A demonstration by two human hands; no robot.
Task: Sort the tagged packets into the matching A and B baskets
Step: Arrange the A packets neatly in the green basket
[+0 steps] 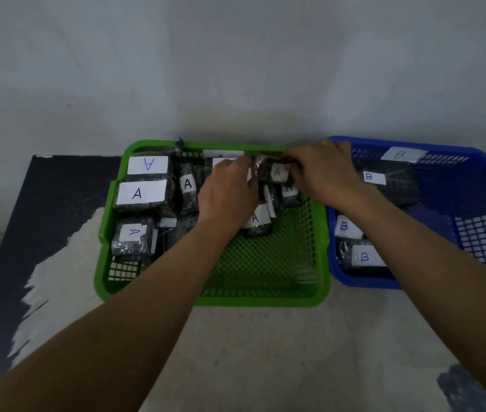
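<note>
While both hands meet over the green basket [265,301], they hold one dark packet [275,173] between them at about 1 o'clock in that basket, raised above the packets below. The left hand [229,191] has its fingers curled onto the packet's left end. The right hand [323,171] grips the right end, with its fingers folded over the top edge. The white tag on this packet reads A and faces up.

More A packets lie in the green basket. Two with large tags sit at 10 o'clock, the far one [147,165] with its letter upside down and the nearer one [140,193] just beside it. A smaller one [133,234] lies at 8 o'clock, another [188,185] stands near 11 o'clock, and one [256,219] rests near the centre under the left wrist. One more [289,193] shows partly below the right hand. The basket's floor from 4 to 6 o'clock is bare mesh.

The blue basket [363,282] stands at 3 o'clock from the green one, their rims touching or nearly so. A B tag [400,154] is fixed to its far wall. Inside it, a B packet [387,182] lies at 11 o'clock, and two others [345,227] [365,257] lie at 8 o'clock, partly hidden by the right forearm.

Both baskets sit on a worn table [265,352] that is pale in the middle and dark at its left edge. A plain grey wall [235,69] rises behind at 12 o'clock.
</note>
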